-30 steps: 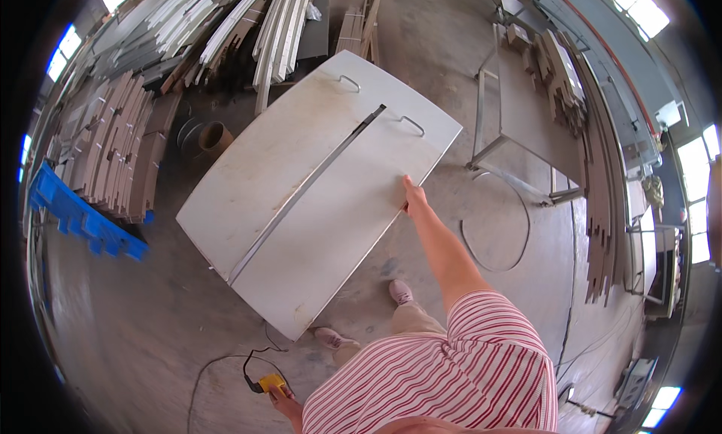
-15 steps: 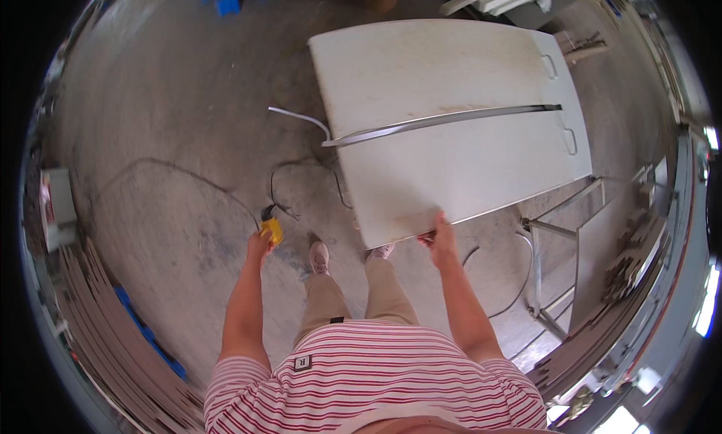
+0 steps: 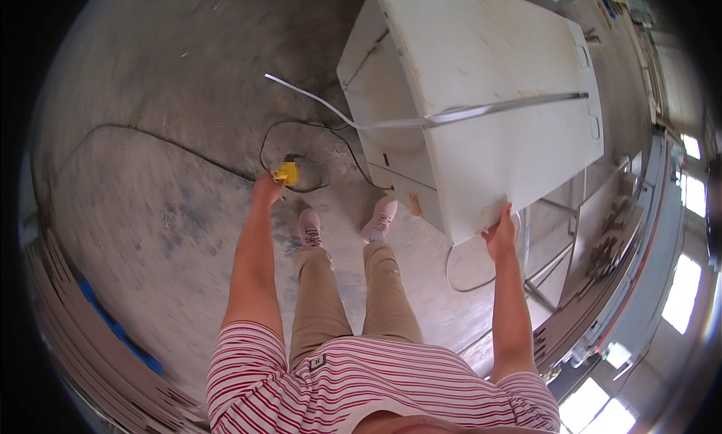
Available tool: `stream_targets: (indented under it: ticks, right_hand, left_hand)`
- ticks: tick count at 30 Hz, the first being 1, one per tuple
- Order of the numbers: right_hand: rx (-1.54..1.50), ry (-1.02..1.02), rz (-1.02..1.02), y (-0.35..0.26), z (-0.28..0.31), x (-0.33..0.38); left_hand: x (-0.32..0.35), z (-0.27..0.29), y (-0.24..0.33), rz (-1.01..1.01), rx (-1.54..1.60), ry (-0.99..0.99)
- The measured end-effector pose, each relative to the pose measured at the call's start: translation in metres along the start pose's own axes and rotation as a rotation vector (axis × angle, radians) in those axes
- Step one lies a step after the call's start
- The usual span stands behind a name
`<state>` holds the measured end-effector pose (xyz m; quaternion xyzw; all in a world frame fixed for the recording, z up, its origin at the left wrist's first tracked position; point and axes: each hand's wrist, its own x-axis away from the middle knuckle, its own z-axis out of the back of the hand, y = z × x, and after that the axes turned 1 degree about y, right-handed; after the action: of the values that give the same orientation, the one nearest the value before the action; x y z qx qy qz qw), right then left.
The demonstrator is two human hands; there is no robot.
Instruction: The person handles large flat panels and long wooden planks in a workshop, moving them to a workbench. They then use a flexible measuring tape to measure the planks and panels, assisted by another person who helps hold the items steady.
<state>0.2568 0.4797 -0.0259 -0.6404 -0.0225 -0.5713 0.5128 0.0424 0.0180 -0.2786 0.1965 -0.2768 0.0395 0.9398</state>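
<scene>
My left hand (image 3: 268, 188) is closed around a yellow device with a dark end (image 3: 288, 174), attached to a dark cable; its exact kind I cannot make out. My right hand (image 3: 502, 234) grips the near edge of a large white cabinet-like box (image 3: 481, 163), thumb on its upper face and fingers partly hidden. Two handles (image 3: 583, 56) sit at the far right end of that face. A silvery metal strip (image 3: 504, 110) lies across the box, and its pale loose end (image 3: 316, 97) curls out past the left side.
The dark cable (image 3: 173, 160) loops over the concrete floor (image 3: 188, 231) near my shoes (image 3: 380, 217). A metal frame (image 3: 553, 283) stands at the right. Stacked brown boards (image 3: 90, 344) lie at the lower left, a blue strip (image 3: 120, 329) beside them.
The box now shows its left end panel and appears higher and farther right. My right hand has moved right with its edge. My left hand with the yellow device has risen slightly in view.
</scene>
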Motion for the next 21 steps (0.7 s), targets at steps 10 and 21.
stream_targets:
  ticks: [10,21]
  right_hand:
    - [0.280,0.004,0.038,0.007,0.026,-0.040]
    - [0.116,-0.027,0.244,0.218,0.163,0.101]
  left_hand:
    - [0.072,0.035,0.021,-0.436,0.242,-0.229]
    - [0.309,0.041,0.199,-0.823,-0.024,-0.168]
